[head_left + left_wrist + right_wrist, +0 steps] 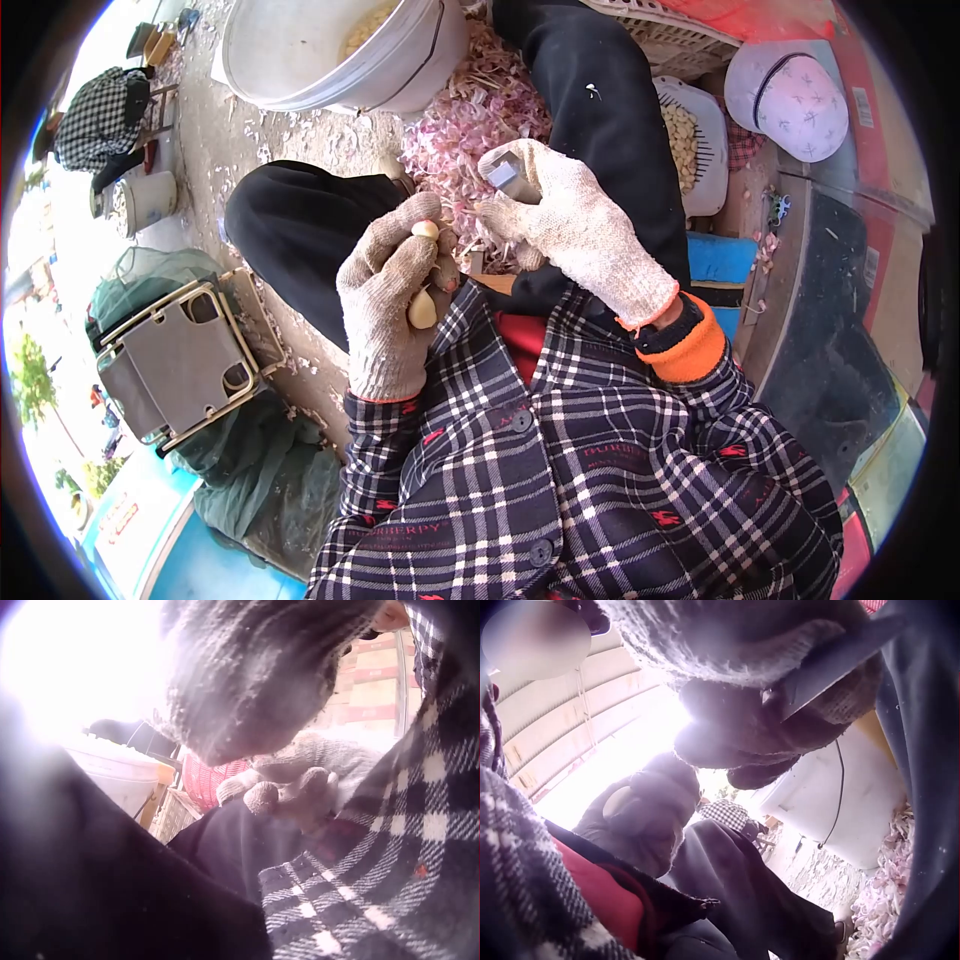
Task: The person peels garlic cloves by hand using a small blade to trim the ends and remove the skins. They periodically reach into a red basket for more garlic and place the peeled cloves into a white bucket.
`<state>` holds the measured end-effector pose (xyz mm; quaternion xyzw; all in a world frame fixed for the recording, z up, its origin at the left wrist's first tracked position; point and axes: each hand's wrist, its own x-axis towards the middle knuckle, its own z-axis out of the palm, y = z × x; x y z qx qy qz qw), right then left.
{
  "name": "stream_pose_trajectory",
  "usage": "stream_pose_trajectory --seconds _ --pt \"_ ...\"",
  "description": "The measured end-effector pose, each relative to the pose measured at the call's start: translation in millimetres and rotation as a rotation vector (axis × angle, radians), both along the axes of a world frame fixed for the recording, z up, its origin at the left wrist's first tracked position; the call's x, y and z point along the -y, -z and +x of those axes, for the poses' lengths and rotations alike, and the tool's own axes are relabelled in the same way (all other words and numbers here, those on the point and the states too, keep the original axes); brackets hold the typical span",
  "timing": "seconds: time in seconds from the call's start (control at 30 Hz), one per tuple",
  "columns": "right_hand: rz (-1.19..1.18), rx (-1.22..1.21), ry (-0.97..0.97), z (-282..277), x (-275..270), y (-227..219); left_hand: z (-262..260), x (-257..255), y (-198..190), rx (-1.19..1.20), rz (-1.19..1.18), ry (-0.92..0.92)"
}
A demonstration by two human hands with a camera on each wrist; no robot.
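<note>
In the head view my gloved left hand (380, 300) pinches a pale peeled garlic clove (425, 230) between its fingertips and thumb. A second garlic clove (423, 309) lies against the palm of the same glove. Just across from it, my gloved right hand (595, 235) grips a small metal blade (507, 176) with curled fingers. The flat blade (840, 669) sticks out past the glove in the right wrist view; its handle is hidden in the hand. Both hands are above the lap, a short distance apart.
Pink-white garlic skins (470, 130) are heaped between the legs. A white bucket (300, 95) with cloves inside stands beyond. At the right are a white basket (708, 190) of peeled cloves and a pink cap (800, 105). A folding chair (185, 360) sits left.
</note>
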<state>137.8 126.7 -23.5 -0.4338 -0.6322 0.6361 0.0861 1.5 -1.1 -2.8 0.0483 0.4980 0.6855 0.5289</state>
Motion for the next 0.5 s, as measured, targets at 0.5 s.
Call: stream_pose_trajectory --seconds 0.5 --pt "0.470 -0.041 -0.337 9 10 -34 0 -4 -13 -0.251 -0.235 0.062"
